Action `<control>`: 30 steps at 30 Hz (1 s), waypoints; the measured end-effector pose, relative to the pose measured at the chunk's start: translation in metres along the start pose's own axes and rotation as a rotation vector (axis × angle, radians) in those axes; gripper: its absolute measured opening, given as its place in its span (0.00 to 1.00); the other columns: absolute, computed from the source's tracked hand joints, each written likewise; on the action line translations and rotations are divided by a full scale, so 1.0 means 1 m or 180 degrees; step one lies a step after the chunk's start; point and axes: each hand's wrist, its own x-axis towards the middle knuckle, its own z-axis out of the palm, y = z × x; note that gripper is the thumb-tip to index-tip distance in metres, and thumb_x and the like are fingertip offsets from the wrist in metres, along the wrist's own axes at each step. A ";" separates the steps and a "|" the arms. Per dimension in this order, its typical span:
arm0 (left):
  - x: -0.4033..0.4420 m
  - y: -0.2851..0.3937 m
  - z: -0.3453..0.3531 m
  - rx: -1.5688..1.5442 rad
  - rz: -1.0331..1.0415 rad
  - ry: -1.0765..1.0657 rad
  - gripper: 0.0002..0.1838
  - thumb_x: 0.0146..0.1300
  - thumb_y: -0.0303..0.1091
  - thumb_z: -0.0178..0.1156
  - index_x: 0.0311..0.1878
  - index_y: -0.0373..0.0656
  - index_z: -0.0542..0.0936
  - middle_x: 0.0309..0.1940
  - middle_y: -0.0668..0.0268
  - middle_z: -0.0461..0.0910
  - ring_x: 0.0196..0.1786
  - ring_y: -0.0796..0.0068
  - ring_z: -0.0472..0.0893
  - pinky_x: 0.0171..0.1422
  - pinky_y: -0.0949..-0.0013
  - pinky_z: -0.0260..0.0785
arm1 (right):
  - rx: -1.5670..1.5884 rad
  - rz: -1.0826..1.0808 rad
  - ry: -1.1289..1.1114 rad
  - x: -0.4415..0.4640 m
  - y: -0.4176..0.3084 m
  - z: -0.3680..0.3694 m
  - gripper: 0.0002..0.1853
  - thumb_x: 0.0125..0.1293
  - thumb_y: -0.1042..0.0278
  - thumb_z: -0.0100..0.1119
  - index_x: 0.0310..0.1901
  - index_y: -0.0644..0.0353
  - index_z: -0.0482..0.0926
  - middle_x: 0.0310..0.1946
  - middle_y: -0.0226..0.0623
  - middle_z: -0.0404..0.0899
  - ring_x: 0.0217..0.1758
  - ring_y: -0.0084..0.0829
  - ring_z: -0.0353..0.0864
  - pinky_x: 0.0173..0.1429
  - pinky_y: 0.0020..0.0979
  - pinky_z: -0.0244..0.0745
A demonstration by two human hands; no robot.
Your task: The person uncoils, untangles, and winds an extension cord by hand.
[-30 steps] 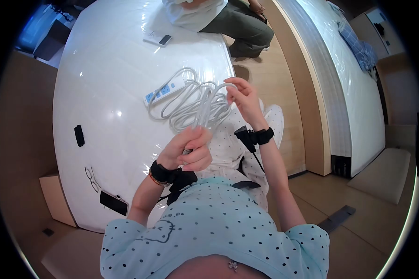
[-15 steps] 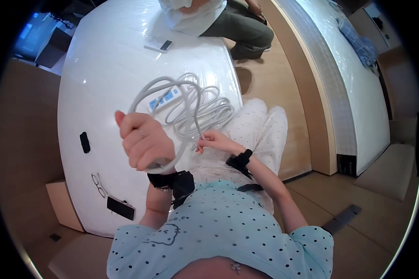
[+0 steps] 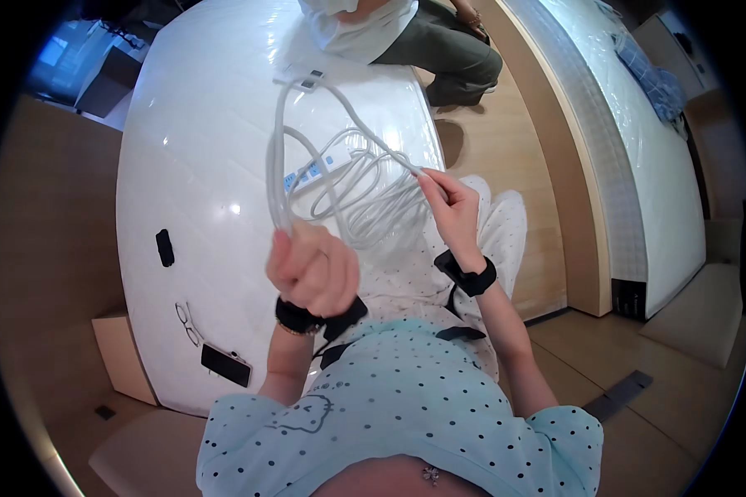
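My left hand (image 3: 313,267) is closed round loops of a grey-white power cord (image 3: 278,170), which rise above the fist in a tall arc. Out to the right, my right hand (image 3: 454,211) pinches the same cord between thumb and fingers, and a length runs from there up to the top of the arc. Beneath the loops lies a white power strip (image 3: 307,174) with blue socket faces, partly covered by cord. More cord lies in a loose coil beside the strip, close to my knees.
A plastic-covered mattress (image 3: 199,157) bears a black object (image 3: 165,248), glasses (image 3: 187,324), a phone (image 3: 226,364) and a white device with a dark screen (image 3: 312,80). Another person (image 3: 439,50) sits at the far edge. A second mattress (image 3: 630,157) stands to the right.
My right hand has moved up and right, drawing the cord out. My left hand has shifted right, and the held loops now stand taller. The view has shifted slightly.
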 end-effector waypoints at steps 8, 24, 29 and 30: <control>0.022 0.008 0.008 -0.0779 0.0126 -0.1172 0.25 0.74 0.44 0.38 0.18 0.46 0.55 0.07 0.70 0.59 0.07 0.79 0.60 0.12 0.76 0.56 | -0.0886 -0.0294 -0.1573 0.006 -0.005 -0.016 0.09 0.60 0.74 0.61 0.40 0.68 0.81 0.17 0.28 0.71 0.19 0.13 0.59 0.22 0.21 0.53; 0.030 0.053 0.075 -0.0620 0.0940 -0.2050 0.25 0.72 0.39 0.40 0.14 0.53 0.57 0.08 0.66 0.65 0.11 0.76 0.65 0.18 0.70 0.63 | -0.0393 0.0152 -0.1373 0.010 0.095 -0.041 0.08 0.58 0.69 0.63 0.34 0.65 0.80 0.32 0.30 0.80 0.41 0.22 0.76 0.49 0.25 0.69; 0.013 0.081 0.097 -0.0990 0.1208 -0.1960 0.23 0.70 0.40 0.44 0.14 0.50 0.62 0.07 0.60 0.67 0.11 0.70 0.68 0.18 0.65 0.66 | -0.0132 0.0337 -0.1060 0.029 0.104 -0.053 0.07 0.57 0.71 0.64 0.34 0.65 0.80 0.26 0.25 0.78 0.32 0.17 0.72 0.41 0.21 0.68; 0.011 0.086 0.100 -0.0961 0.1294 -0.1952 0.23 0.69 0.40 0.45 0.14 0.49 0.63 0.07 0.60 0.68 0.11 0.70 0.69 0.18 0.65 0.67 | -0.0268 0.0251 -0.1054 0.033 0.102 -0.053 0.07 0.56 0.71 0.65 0.34 0.64 0.80 0.25 0.25 0.77 0.32 0.17 0.72 0.41 0.20 0.67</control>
